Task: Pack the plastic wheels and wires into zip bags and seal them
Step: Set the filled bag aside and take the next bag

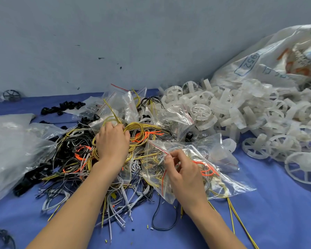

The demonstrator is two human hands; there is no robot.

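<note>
A tangled heap of yellow, orange, black and white wires (pixel 75 159) lies in the middle of the blue table (pixel 276 212). My left hand (pixel 111 141) is down in the heap, its fingers curled round a coil of yellow wires (pixel 138 128). My right hand (pixel 183 173) pinches the red-striped mouth of a clear zip bag (pixel 228 182) that holds wires and lies on the table to the right of the heap. A big pile of white plastic wheels (pixel 258 119) spreads across the right side.
Several empty zip bags (pixel 122 101) lie behind the wire heap. A large white sack (pixel 269 56) leans on the wall at the back right. Crumpled clear plastic bags (pixel 11 150) fill the left side, with small black parts (pixel 65 106) behind them.
</note>
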